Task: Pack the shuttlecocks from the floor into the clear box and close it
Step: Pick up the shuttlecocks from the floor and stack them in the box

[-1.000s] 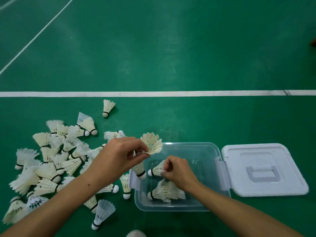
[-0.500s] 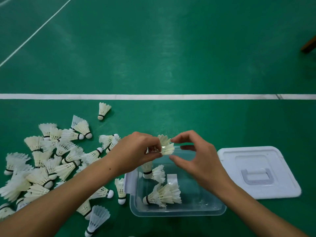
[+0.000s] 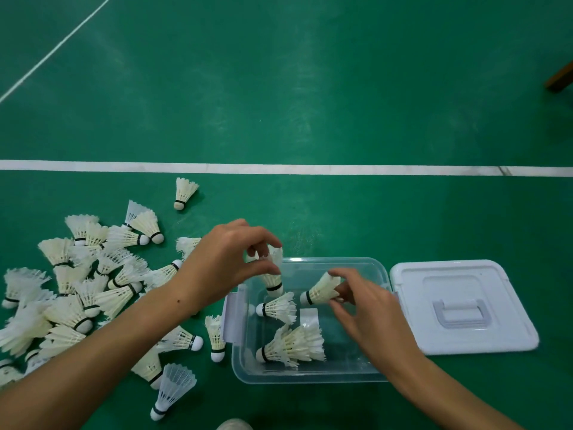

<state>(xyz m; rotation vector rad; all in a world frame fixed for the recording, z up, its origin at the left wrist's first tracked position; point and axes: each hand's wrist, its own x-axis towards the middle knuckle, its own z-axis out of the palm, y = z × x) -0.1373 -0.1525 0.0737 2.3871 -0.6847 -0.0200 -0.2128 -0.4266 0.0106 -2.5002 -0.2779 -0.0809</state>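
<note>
The clear box [image 3: 310, 375] is sitting open on the green floor [image 3: 310, 88], a shallow rounded-corner tub of see-through plastic with a pale clip [image 3: 233, 318] on its left wall. Its lid [image 3: 465, 305], opaque white plastic with a moulded handle, is lying flat just beside the box's right edge. Inside, feathered shuttlecocks are lying on their sides: one [image 3: 276, 308] near the middle and a nested stack [image 3: 294, 344] toward the near wall, with another [image 3: 273, 282] leaning at the far left corner.

The right hand [image 3: 369, 308] is hovering over the box's right half, fingertips pinching a cream feather shuttle [image 3: 321, 291] by its skirt, cork end pointing left. The left hand [image 3: 226, 268] is hanging over the far left corner, fingers curled narrow around a wisp of white feather [image 3: 274, 254]; what exactly it is pinching cannot be told.

Left of the box a loose pile [image 3: 77, 290] of frayed feather shuttlecocks is spreading across the floor, one nylon one [image 3: 170, 389] lying nearest. The box's middle and right floor are lying bare, and the floor beyond the white line [image 3: 310, 169] is open.

Half a second ago both hands were meeting above the far rim around one shuttlecock; now the right is holding it lower, inside the box, and the hands are apart.
</note>
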